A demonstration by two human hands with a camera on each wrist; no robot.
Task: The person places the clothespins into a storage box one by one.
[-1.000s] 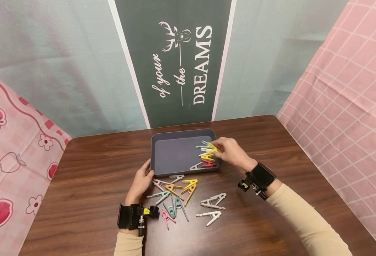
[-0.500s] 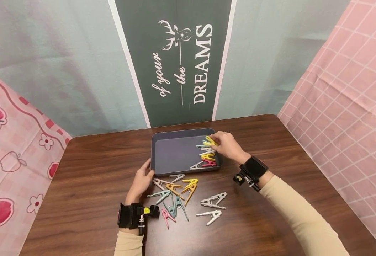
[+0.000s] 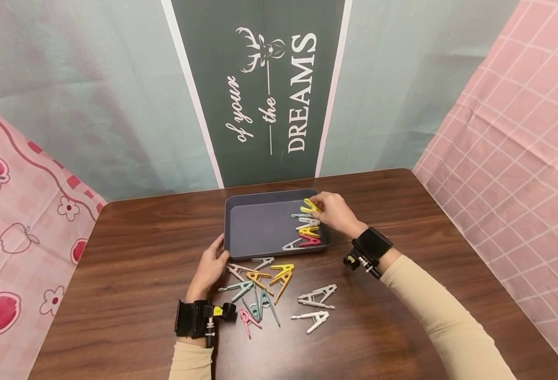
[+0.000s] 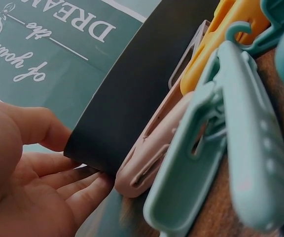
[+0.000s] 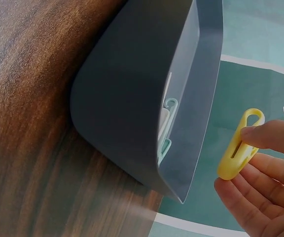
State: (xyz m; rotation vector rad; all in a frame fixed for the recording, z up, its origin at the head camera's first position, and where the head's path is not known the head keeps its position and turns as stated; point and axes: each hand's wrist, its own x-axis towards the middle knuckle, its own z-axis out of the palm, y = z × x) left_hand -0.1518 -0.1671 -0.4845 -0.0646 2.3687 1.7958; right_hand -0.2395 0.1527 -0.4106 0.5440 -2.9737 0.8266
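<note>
Over the right side of the dark grey tray (image 3: 262,229), my right hand (image 3: 337,212) pinches a yellow clothespin (image 5: 236,148) between thumb and fingers. Beneath it in the tray lies a column of clothespins: light blue, white, a yellow one (image 3: 309,231), a red one (image 3: 310,241) and a grey one (image 3: 292,245). My left hand (image 3: 209,268) grips the tray's near left corner, thumb on one side and fingers curled underneath in the left wrist view. Right beside that corner lie a pale pink clothespin (image 4: 149,148) and a mint green clothespin (image 4: 253,153).
In front of the tray, loose clothespins lie on the wooden table (image 3: 141,253): orange, yellow, teal, a pink one (image 3: 248,321), grey ones and a white one (image 3: 312,320). A fabric backdrop (image 3: 374,95) stands behind the table, with pink cloth on both sides.
My right hand has moved back and slightly left along the tray's right side with the yellow clothespin, uncovering more of those below. The left hand keeps its hold on the corner.
</note>
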